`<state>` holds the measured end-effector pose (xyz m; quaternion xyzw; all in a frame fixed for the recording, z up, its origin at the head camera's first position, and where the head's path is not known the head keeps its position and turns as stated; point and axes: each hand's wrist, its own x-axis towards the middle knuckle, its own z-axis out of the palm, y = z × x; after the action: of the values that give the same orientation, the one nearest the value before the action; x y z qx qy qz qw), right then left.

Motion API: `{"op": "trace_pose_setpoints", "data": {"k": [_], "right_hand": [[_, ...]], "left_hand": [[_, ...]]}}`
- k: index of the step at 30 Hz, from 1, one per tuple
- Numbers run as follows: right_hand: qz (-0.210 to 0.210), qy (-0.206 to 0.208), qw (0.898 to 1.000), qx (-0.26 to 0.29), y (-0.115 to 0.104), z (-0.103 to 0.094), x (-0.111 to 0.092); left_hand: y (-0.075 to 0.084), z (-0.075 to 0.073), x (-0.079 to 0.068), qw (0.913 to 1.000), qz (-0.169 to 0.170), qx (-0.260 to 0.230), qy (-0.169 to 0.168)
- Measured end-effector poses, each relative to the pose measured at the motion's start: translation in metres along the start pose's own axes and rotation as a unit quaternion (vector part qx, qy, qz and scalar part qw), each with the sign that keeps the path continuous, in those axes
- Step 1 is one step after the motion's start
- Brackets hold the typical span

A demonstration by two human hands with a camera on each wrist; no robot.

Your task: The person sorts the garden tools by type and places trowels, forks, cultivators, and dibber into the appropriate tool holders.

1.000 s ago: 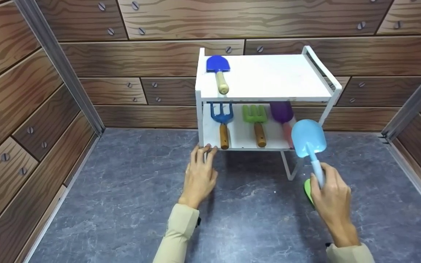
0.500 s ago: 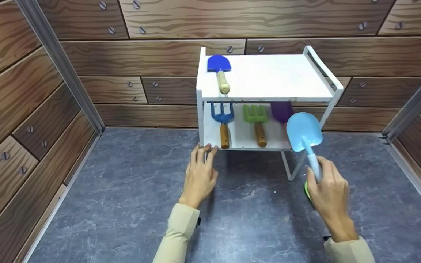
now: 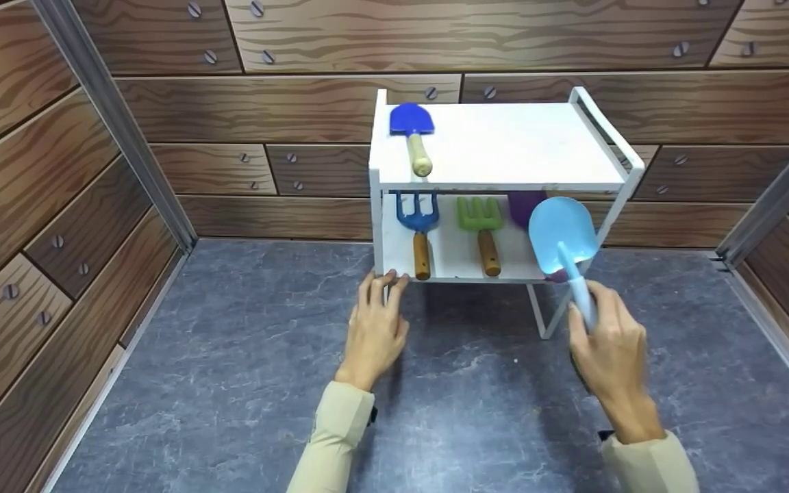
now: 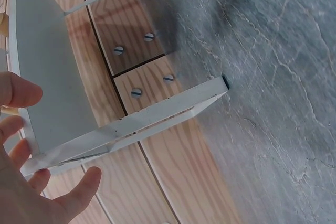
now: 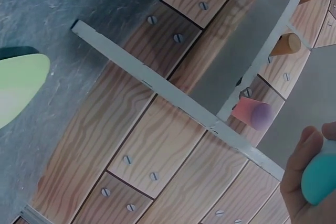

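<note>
My right hand [image 3: 610,349] grips the handle of a light blue hand trowel [image 3: 563,229], blade up, before the right side of a white two-tier shelf [image 3: 504,144]. In the right wrist view, the handle's rounded teal end [image 5: 320,179] shows in the hand. My left hand [image 3: 372,329] touches the lower tier's front left corner with spread fingers [image 4: 21,90]. On that tier lie a blue hand fork [image 3: 418,218], a green hand fork [image 3: 480,213] and a purple trowel [image 3: 523,205] with a pink handle [image 5: 247,111], partly hidden behind the light blue trowel.
A dark blue trowel [image 3: 411,120] with a pale wooden handle lies on the top tier's left. A light green rounded object [image 5: 21,85] lies on the grey floor [image 3: 230,370] by the right hand. Wood-patterned walls [image 3: 285,109] stand behind and at both sides.
My right hand has carried the light blue trowel up and left, closer to the shelf and over the purple trowel. The left hand stays at the corner.
</note>
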<state>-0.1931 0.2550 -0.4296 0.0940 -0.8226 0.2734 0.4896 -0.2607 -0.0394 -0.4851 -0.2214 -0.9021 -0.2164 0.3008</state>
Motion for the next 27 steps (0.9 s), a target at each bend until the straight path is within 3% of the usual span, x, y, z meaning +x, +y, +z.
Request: {"op": "trace_pose_setpoints", "data": {"k": [27], "right_hand": [[-0.024, -0.019, 1.0, -0.008, -0.011, 0.004, 0.015]], "left_hand": [[0.0, 0.0, 0.0, 1.0, -0.003, 0.001, -0.006]]}}
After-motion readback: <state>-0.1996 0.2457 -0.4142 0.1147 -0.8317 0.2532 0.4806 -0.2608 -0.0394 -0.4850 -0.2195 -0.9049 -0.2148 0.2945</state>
